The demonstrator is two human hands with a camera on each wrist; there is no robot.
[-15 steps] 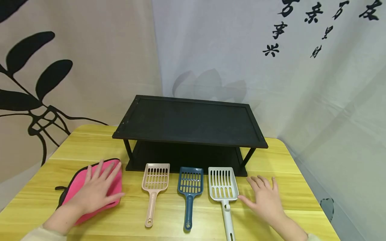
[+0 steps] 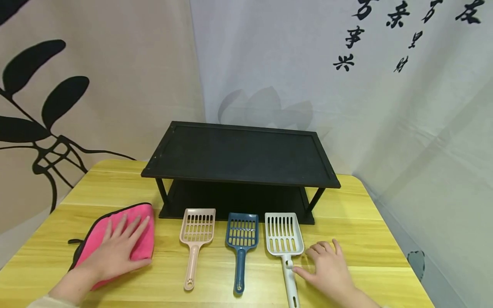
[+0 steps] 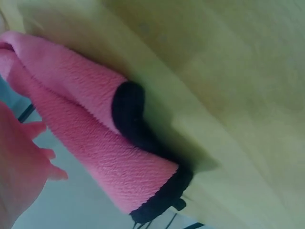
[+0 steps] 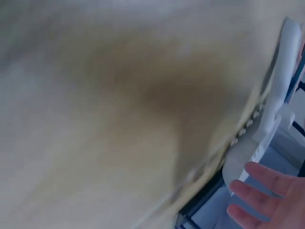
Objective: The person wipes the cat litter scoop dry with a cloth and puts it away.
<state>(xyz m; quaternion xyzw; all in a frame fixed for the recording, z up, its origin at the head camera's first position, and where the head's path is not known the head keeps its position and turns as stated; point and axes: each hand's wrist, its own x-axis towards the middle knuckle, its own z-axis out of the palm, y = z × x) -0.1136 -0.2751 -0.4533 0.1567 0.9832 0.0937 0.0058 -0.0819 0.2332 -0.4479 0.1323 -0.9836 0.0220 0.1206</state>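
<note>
We see left grip (image 2: 116, 253), fingers apart, over pink black-edged cloth (image 2: 142, 246); right grip (image 2: 327, 268), thumb apart, beside white slotted plastic scoop (image 2: 285, 253).

So the pink cloth (image 2: 144, 241) is a fuzzy one with black edging, folded over and lying a bit skewed on the left of the bench (image 2: 369, 233), little black loop poking out at one corner. The white scoop (image 2: 285, 253) lies to the right, slotted head up by the black rack (image 2: 242, 156), long handle pointing toward the near side.
</note>
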